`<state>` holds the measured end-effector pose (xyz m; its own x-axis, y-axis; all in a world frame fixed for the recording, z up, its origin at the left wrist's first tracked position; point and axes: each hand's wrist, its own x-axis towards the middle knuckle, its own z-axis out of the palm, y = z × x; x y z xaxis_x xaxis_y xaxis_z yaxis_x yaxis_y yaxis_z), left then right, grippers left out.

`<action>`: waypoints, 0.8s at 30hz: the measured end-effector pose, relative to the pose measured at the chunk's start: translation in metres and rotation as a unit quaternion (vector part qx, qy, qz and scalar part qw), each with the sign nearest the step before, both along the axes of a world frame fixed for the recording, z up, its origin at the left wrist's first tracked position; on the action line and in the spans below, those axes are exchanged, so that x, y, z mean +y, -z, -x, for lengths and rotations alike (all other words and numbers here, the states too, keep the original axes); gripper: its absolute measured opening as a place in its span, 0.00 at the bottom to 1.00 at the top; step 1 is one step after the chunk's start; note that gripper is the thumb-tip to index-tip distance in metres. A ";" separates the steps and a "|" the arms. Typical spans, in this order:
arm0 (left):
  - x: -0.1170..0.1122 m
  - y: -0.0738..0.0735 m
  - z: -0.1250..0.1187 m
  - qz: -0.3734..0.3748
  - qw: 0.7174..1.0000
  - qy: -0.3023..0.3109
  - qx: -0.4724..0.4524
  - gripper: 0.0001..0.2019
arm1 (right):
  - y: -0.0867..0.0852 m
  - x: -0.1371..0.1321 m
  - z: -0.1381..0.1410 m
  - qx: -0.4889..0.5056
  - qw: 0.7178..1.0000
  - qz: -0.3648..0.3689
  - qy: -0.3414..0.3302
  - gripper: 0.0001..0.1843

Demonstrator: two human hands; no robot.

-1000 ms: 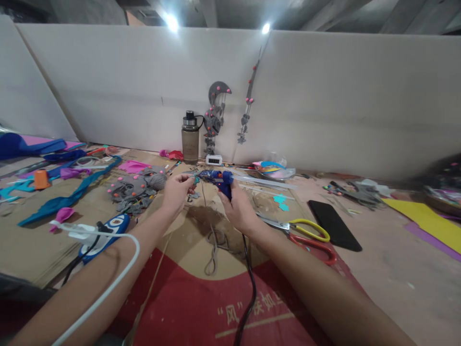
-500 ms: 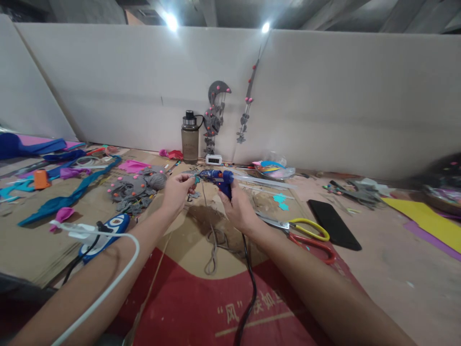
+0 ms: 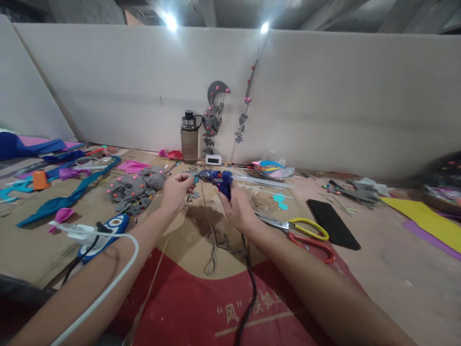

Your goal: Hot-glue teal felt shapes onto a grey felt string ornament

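Observation:
My right hand [image 3: 236, 209] grips the handle of a blue glue gun [image 3: 216, 179], whose black cord [image 3: 248, 283] runs down toward me. The gun's nozzle points left at a small teal piece [image 3: 195, 180] pinched in the fingers of my left hand [image 3: 176, 192]. Both hands are held just above the cardboard sheet [image 3: 187, 240], close together at the middle of the view. A loop of grey string [image 3: 213, 250] lies on the cardboard under them.
Scissors [image 3: 306, 235] with yellow and red handles and a black phone [image 3: 333, 217] lie to the right. A pile of grey felt pieces [image 3: 135, 190], a bottle [image 3: 189, 138] and a blue power strip [image 3: 104, 233] lie to the left and behind. Yellow foam sheet [image 3: 425, 216] far right.

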<state>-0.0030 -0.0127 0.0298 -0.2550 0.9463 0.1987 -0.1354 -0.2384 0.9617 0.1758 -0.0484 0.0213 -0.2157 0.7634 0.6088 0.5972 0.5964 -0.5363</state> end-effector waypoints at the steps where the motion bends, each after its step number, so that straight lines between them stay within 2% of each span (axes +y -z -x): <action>1: 0.000 0.000 0.000 0.000 1.000 0.001 0.002 0.07 | 0.000 0.000 0.000 0.004 1.000 0.000 -0.004 0.20; 10: 0.000 0.000 0.000 0.010 1.000 0.010 -0.006 0.07 | -0.003 -0.001 0.000 0.009 1.000 0.002 -0.005 0.21; 16: 0.002 0.004 0.002 0.008 1.000 0.008 -0.005 0.08 | -0.002 0.000 0.000 -0.003 1.000 0.006 0.008 0.21; 19: 0.001 0.003 0.003 0.002 0.999 -0.007 0.046 0.07 | -0.001 0.001 0.000 -0.007 1.000 0.012 0.016 0.20; 24: -0.003 -0.001 0.006 -0.013 0.978 -0.064 0.199 0.04 | -0.005 -0.004 0.002 -0.061 0.996 0.050 0.038 0.18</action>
